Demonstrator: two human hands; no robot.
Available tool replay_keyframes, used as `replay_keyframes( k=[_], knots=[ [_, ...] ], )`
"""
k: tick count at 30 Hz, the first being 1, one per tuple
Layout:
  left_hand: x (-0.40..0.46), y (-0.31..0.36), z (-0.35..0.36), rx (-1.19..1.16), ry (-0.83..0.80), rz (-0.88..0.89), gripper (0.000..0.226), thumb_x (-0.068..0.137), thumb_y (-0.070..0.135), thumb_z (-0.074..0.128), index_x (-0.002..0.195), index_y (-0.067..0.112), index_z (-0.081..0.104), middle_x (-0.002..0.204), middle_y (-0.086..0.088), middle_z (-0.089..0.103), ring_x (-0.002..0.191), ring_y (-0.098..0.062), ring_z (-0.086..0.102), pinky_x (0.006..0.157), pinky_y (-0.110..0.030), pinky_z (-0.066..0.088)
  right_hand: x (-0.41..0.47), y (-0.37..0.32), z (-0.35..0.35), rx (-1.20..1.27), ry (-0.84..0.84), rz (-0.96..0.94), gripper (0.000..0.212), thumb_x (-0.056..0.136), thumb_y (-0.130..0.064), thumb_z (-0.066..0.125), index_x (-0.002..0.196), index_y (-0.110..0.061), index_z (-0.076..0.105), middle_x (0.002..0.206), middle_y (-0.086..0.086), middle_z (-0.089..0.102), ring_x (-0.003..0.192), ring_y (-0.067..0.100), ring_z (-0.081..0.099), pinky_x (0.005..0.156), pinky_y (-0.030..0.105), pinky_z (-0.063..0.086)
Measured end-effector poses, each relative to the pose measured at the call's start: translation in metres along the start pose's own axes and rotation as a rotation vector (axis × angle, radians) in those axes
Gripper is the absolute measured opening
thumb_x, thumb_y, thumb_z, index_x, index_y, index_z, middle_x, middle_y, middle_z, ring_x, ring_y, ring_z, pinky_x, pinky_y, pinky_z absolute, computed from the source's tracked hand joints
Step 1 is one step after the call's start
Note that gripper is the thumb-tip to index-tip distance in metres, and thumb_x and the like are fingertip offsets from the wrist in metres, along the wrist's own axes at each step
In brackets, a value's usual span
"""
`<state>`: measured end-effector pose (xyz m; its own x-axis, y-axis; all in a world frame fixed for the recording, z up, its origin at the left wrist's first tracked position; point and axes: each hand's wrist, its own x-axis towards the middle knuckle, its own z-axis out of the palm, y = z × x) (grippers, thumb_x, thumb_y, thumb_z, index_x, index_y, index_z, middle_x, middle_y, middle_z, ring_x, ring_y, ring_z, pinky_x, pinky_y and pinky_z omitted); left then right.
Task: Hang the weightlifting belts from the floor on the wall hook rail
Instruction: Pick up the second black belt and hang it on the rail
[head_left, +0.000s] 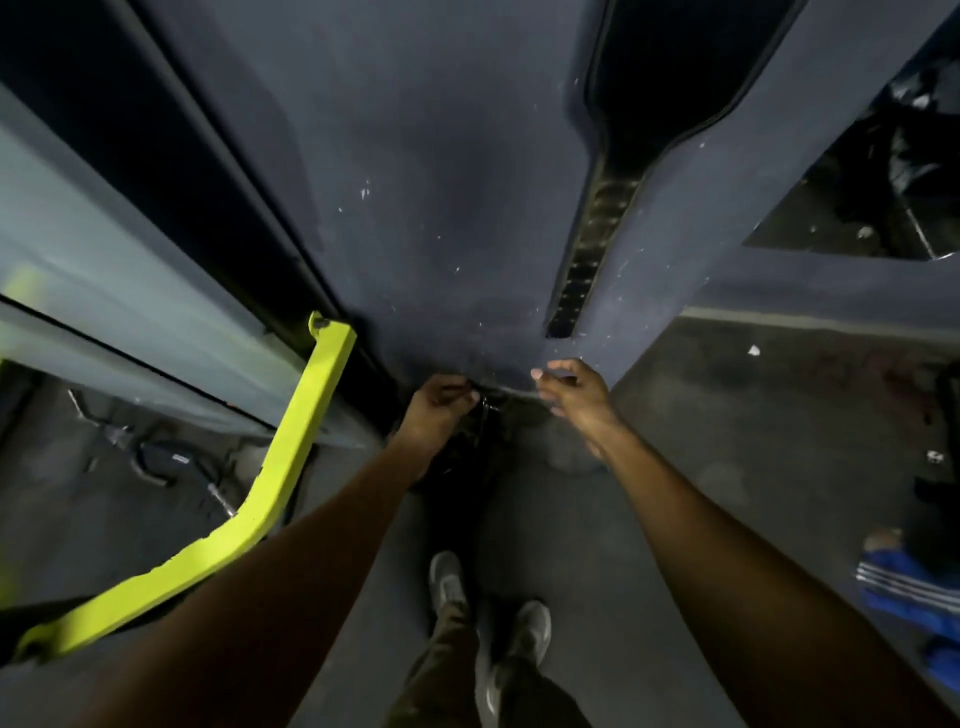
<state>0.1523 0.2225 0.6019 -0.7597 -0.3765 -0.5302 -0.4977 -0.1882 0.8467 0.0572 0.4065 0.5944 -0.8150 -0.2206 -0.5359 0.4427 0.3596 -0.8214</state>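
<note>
A black weightlifting belt (460, 467) lies dark and hard to make out on the floor at the foot of the blue-grey wall (441, 208). My left hand (436, 408) reaches down and its curled fingers pinch the belt's buckle end near the wall base. Just right of it, my right hand (571, 392) hovers with fingers loosely spread and holds nothing. Another black belt (608, 208) hangs flat on the wall above, its narrow end with holes pointing down. The hook rail is out of view.
A lime-yellow metal frame (280, 478) slants along the left beside a grey panel. Cable handles (171, 462) lie on the floor at left. My shoes (493, 613) stand below. A person's blue striped leg (904, 587) is at right. A dark recess with clutter (883, 176) opens upper right.
</note>
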Motion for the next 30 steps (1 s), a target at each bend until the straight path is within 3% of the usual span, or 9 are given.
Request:
replay_keyframes(
  k=[4, 7, 9, 12, 17, 22, 25, 27, 30],
  knots=[
    [0.034, -0.033, -0.019, 0.111, 0.001, -0.054, 0.025, 0.093, -0.001, 0.066, 0.117, -0.002, 0.062, 0.098, -0.016, 0.063, 0.083, -0.022, 0.058, 0.068, -0.024, 0.047, 0.029, 0.031, 0.029, 0.025, 0.023, 0.078, 0.031, 0.096, -0.032, 0.072, 0.12, -0.015, 0.06, 0.114, 0.007, 0.071, 0.086, 0.013, 0.07, 0.07, 0.025, 0.05],
    [0.062, -0.058, -0.026, 0.162, -0.03, -0.102, 0.017, 0.092, -0.001, 0.068, 0.108, 0.005, 0.068, 0.086, 0.0, 0.066, 0.078, -0.016, 0.06, 0.063, -0.018, 0.049, 0.052, 0.057, 0.043, 0.038, 0.041, 0.14, 0.024, 0.096, -0.026, 0.072, 0.113, -0.011, 0.064, 0.099, 0.003, 0.071, 0.078, 0.011, 0.069, 0.07, 0.024, 0.05],
    [0.086, -0.078, -0.027, 0.172, -0.031, -0.156, 0.016, 0.09, -0.001, 0.069, 0.098, 0.014, 0.069, 0.089, -0.001, 0.068, 0.085, -0.02, 0.062, 0.067, -0.025, 0.049, 0.072, 0.076, 0.051, 0.04, 0.026, 0.166, 0.026, 0.096, -0.025, 0.072, 0.114, -0.008, 0.066, 0.097, 0.002, 0.072, 0.082, 0.012, 0.071, 0.075, 0.026, 0.052],
    [0.13, -0.123, -0.024, 0.15, -0.029, -0.279, 0.015, 0.089, -0.002, 0.07, 0.103, 0.004, 0.068, 0.102, -0.017, 0.066, 0.095, -0.029, 0.061, 0.077, -0.033, 0.05, 0.114, 0.123, 0.066, 0.018, -0.013, 0.244, 0.022, 0.097, -0.026, 0.071, 0.111, -0.01, 0.069, 0.1, 0.003, 0.073, 0.087, 0.014, 0.072, 0.076, 0.026, 0.052],
    [0.2, -0.185, -0.006, 0.23, -0.062, -0.291, 0.028, 0.089, -0.005, 0.068, 0.084, 0.023, 0.065, 0.105, -0.019, 0.067, 0.098, -0.03, 0.062, 0.091, -0.044, 0.049, 0.186, 0.193, 0.082, 0.034, 0.001, 0.287, 0.007, 0.097, -0.023, 0.071, 0.1, -0.016, 0.069, 0.092, -0.001, 0.073, 0.082, 0.01, 0.073, 0.076, 0.025, 0.054],
    [0.317, -0.307, 0.013, 0.212, -0.054, -0.316, 0.033, 0.09, -0.014, 0.06, 0.08, 0.017, 0.064, 0.068, 0.006, 0.071, 0.062, -0.006, 0.066, 0.065, -0.021, 0.048, 0.293, 0.308, 0.105, 0.035, -0.057, 0.336, 0.025, 0.1, -0.024, 0.067, 0.118, -0.007, 0.066, 0.11, 0.012, 0.073, 0.109, 0.032, 0.072, 0.1, 0.047, 0.055],
    [0.374, -0.37, 0.022, 0.277, -0.055, -0.291, 0.016, 0.093, -0.009, 0.059, 0.096, 0.006, 0.064, 0.086, -0.003, 0.072, 0.076, -0.009, 0.067, 0.07, -0.02, 0.052, 0.352, 0.369, 0.122, -0.009, -0.074, 0.349, 0.032, 0.101, -0.023, 0.065, 0.125, -0.002, 0.064, 0.123, 0.021, 0.072, 0.115, 0.035, 0.07, 0.105, 0.051, 0.052],
    [0.411, -0.41, 0.029, 0.339, -0.074, -0.285, 0.02, 0.095, -0.001, 0.062, 0.115, -0.001, 0.063, 0.105, -0.015, 0.068, 0.096, -0.024, 0.064, 0.083, -0.031, 0.051, 0.39, 0.407, 0.135, -0.022, -0.091, 0.359, 0.034, 0.103, -0.021, 0.062, 0.128, 0.002, 0.061, 0.122, 0.022, 0.071, 0.112, 0.035, 0.07, 0.1, 0.047, 0.054],
    [0.457, -0.457, 0.037, 0.425, -0.087, -0.272, 0.026, 0.093, 0.01, 0.069, 0.117, 0.0, 0.067, 0.106, -0.014, 0.071, 0.099, -0.025, 0.066, 0.086, -0.033, 0.051, 0.44, 0.454, 0.157, -0.043, -0.134, 0.359, 0.028, 0.105, -0.016, 0.057, 0.125, 0.003, 0.061, 0.108, 0.019, 0.063, 0.101, 0.029, 0.061, 0.066, 0.023, 0.05]
  ],
)
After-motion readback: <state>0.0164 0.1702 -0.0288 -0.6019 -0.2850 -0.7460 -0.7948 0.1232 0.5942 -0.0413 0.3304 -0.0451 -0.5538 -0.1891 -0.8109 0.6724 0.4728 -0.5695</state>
